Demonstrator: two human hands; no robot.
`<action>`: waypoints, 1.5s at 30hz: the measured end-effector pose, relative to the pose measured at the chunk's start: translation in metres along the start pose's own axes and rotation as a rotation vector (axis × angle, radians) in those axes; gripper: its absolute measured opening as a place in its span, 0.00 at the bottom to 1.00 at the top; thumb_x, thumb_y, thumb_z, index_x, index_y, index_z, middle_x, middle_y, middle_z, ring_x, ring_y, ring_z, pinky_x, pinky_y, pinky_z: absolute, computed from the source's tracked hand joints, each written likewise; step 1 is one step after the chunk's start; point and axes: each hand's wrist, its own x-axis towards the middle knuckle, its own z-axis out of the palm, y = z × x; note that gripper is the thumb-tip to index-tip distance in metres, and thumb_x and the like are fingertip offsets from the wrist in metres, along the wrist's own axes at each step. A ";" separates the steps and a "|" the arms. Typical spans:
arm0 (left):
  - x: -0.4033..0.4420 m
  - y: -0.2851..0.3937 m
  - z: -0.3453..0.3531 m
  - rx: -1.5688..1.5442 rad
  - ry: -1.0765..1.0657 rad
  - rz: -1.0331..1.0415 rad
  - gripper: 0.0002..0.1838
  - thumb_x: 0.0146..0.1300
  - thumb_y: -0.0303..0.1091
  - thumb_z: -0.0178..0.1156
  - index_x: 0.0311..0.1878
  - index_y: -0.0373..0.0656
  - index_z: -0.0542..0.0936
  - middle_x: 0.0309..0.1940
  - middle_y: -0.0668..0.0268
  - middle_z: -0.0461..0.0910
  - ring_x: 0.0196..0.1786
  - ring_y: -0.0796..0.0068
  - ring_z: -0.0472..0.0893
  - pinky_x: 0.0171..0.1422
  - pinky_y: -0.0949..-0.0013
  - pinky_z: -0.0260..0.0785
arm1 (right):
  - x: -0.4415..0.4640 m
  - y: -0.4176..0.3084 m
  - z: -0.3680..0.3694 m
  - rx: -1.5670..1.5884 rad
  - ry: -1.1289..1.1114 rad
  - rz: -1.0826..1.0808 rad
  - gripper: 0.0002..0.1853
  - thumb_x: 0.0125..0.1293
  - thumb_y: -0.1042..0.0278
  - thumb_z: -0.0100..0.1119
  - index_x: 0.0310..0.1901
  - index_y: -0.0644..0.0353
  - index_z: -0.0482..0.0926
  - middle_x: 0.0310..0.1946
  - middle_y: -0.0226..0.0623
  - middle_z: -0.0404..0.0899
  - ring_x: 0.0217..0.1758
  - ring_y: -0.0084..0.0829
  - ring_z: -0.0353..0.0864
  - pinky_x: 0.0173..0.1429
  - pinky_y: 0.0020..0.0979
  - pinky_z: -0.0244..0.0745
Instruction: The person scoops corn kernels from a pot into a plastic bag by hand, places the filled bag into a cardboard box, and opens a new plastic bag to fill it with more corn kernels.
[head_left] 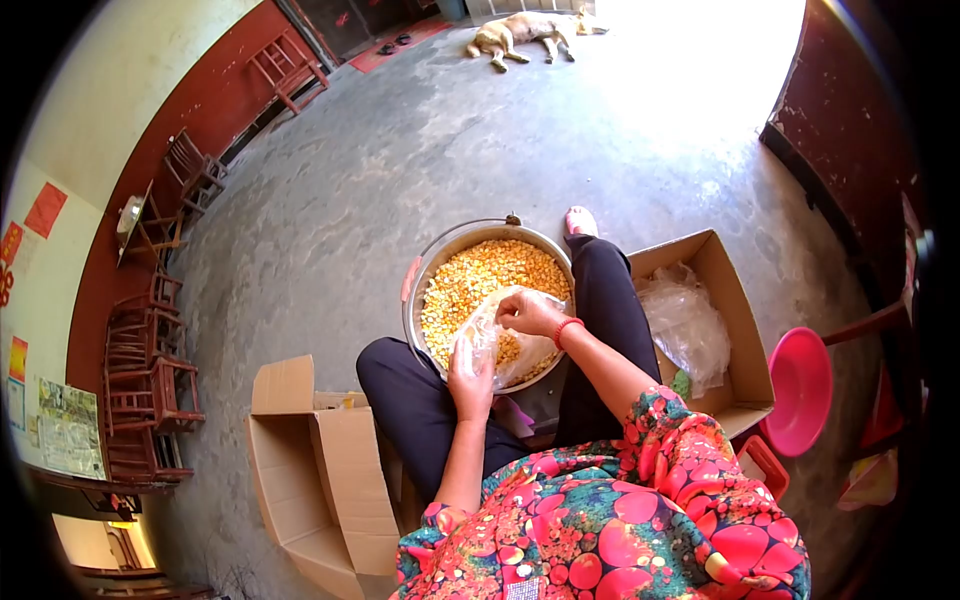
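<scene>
A metal bucket [410, 327] full of yellow corn kernels [480, 268] stands between my knees. Over the kernels is a clear plastic bag [482, 326], with some kernels visible beside and through it. My left hand [468, 380] grips the near left side of the bag, thumb and fingers closed on the film. At the bag's upper part, my right hand [530, 312] has its fingers curled in a pinch on the plastic. Whether kernels are also between those fingers is hidden.
An open cardboard box [745, 350] with crumpled clear plastic [685, 322] is by my right leg. Another open cardboard box [290, 470] lies at my left. A pink basin [800, 390] sits at far right. Wooden chairs [150, 390] line the left wall; a dog [530, 33] lies ahead.
</scene>
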 end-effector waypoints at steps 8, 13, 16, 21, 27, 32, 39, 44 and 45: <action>-0.008 -0.013 0.006 -0.116 -0.195 -0.194 0.13 0.52 0.25 0.54 0.43 0.35 0.76 0.34 0.63 0.78 0.33 0.81 0.74 0.41 0.75 0.67 | 0.011 0.012 -0.006 -0.145 0.274 0.267 0.12 0.52 0.65 0.49 0.36 0.59 0.78 0.35 0.43 0.77 0.39 0.42 0.77 0.42 0.38 0.71; -0.008 -0.018 0.006 -0.185 -0.214 -0.324 0.10 0.56 0.27 0.52 0.38 0.33 0.77 0.28 0.60 0.79 0.35 0.76 0.77 0.41 0.74 0.67 | 0.016 0.041 0.014 -0.576 -0.107 0.425 0.10 0.44 0.61 0.56 0.28 0.54 0.81 0.28 0.47 0.77 0.33 0.42 0.78 0.41 0.36 0.72; -0.007 -0.013 0.003 -0.194 -0.248 -0.426 0.10 0.57 0.29 0.52 0.38 0.34 0.77 0.25 0.65 0.78 0.28 0.81 0.75 0.35 0.77 0.67 | 0.018 0.043 0.013 -0.389 0.190 0.325 0.08 0.44 0.66 0.54 0.27 0.55 0.78 0.27 0.44 0.77 0.34 0.44 0.76 0.40 0.37 0.71; -0.007 -0.011 0.007 -0.257 -0.272 -0.440 0.10 0.58 0.30 0.52 0.39 0.35 0.78 0.25 0.67 0.77 0.26 0.84 0.72 0.31 0.79 0.65 | 0.026 0.028 0.005 -0.303 0.341 0.250 0.12 0.50 0.64 0.54 0.38 0.54 0.71 0.39 0.44 0.70 0.42 0.44 0.73 0.43 0.40 0.70; -0.008 -0.011 0.008 -0.300 -0.299 -0.425 0.10 0.59 0.30 0.52 0.39 0.36 0.78 0.28 0.67 0.77 0.28 0.84 0.73 0.34 0.79 0.66 | 0.036 0.012 0.030 -0.403 0.132 0.318 0.19 0.52 0.58 0.53 0.46 0.53 0.68 0.44 0.48 0.67 0.40 0.48 0.74 0.42 0.42 0.71; -0.009 -0.011 0.007 -0.320 -0.302 -0.440 0.10 0.59 0.29 0.51 0.39 0.36 0.77 0.29 0.68 0.77 0.29 0.84 0.73 0.35 0.79 0.65 | 0.039 0.039 0.039 -0.333 0.199 0.240 0.12 0.51 0.60 0.52 0.36 0.56 0.75 0.32 0.46 0.75 0.36 0.44 0.76 0.41 0.39 0.71; -0.007 -0.020 0.010 -0.239 -0.276 -0.427 0.11 0.59 0.30 0.51 0.40 0.35 0.77 0.34 0.63 0.79 0.36 0.79 0.75 0.43 0.75 0.66 | 0.036 0.041 0.002 0.641 0.259 0.547 0.09 0.57 0.64 0.48 0.31 0.58 0.76 0.15 0.29 0.71 0.20 0.20 0.73 0.19 0.24 0.66; -0.006 -0.018 0.008 -0.333 -0.227 -0.495 0.12 0.60 0.29 0.49 0.44 0.35 0.75 0.28 0.68 0.76 0.30 0.82 0.72 0.37 0.78 0.65 | 0.025 -0.013 -0.016 0.731 -0.244 0.316 0.08 0.57 0.63 0.49 0.33 0.57 0.75 0.20 0.27 0.70 0.18 0.18 0.68 0.20 0.19 0.64; -0.006 -0.023 0.010 -0.318 -0.198 -0.479 0.12 0.60 0.29 0.48 0.44 0.35 0.75 0.26 0.69 0.75 0.28 0.83 0.71 0.35 0.79 0.65 | 0.021 -0.024 -0.017 0.681 -0.372 0.294 0.08 0.57 0.64 0.49 0.33 0.57 0.75 0.21 0.27 0.70 0.19 0.18 0.67 0.20 0.19 0.64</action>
